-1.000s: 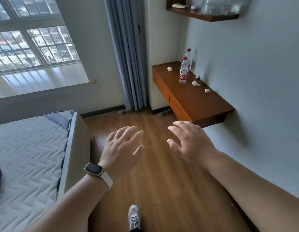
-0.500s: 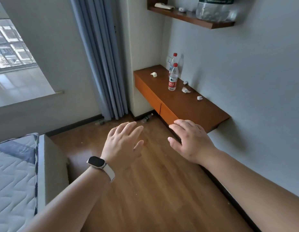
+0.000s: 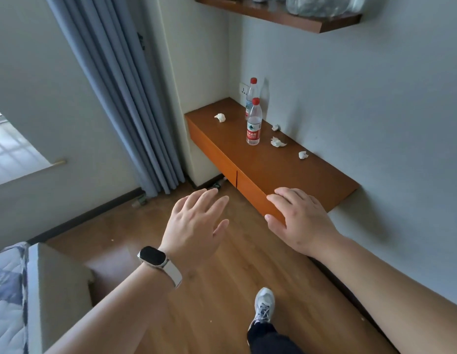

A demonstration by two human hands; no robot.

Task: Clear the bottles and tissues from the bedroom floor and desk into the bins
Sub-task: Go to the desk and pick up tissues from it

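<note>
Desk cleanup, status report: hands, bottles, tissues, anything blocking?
Left hand, right hand open, empty. Front bottle, rear bottle upright on desk, four tissues untouched. Floor bottle under desk. Nothing blocking.

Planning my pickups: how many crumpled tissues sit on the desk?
4 on the desk: far-left tissue; wall-side tissue; middle tissue right of the nearer bottle; nearest tissue. Bottles might hide more.

The person is holding both bare forearms out in front, palms facing down. The left hand point(image 3: 196, 223) is spreading relaxed, straight fingers and gripping nothing, while the right hand point(image 3: 301, 221) is hovering likewise, fingers loose.
</note>
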